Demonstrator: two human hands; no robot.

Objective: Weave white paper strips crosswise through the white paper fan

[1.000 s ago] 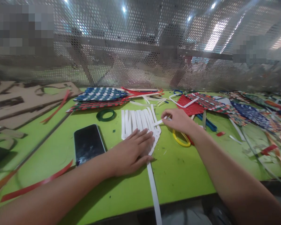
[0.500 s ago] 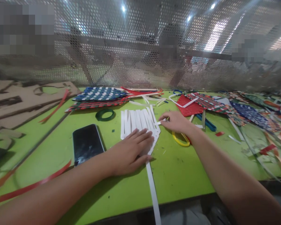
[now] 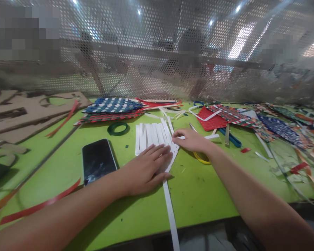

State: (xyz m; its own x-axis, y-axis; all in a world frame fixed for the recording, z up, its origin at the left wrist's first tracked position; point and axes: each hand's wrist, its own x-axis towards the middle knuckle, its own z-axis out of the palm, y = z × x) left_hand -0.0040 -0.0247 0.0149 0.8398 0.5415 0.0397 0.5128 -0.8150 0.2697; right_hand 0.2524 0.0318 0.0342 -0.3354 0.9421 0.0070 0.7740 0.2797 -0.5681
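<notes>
My left hand [image 3: 148, 170] lies flat with its fingers stretched out, pressing on a panel of white strips [image 3: 153, 134] laid side by side. One long white strip [image 3: 170, 209] runs from under that hand over the table's front edge. At the panel's right edge, my right hand [image 3: 189, 140] pinches a loose white strip [image 3: 212, 136], whose free end sticks out to the right behind the hand. Yellow-handled scissors [image 3: 202, 159] lie partly hidden under my right hand and wrist.
A phone [image 3: 99, 160] and a green tape roll [image 3: 117, 129] lie left of the panel. Woven blue and red pieces [image 3: 112, 105] are stacked behind, by a perforated metal screen [image 3: 146, 69]. Cardboard [image 3: 28, 111] lies far left; more woven pieces [image 3: 279, 127] and scraps lie right.
My right hand has moved slightly left, up to the panel's edge, and the loose strip's end now shows to its right. More of the scissors' blade shows. My left hand stays put.
</notes>
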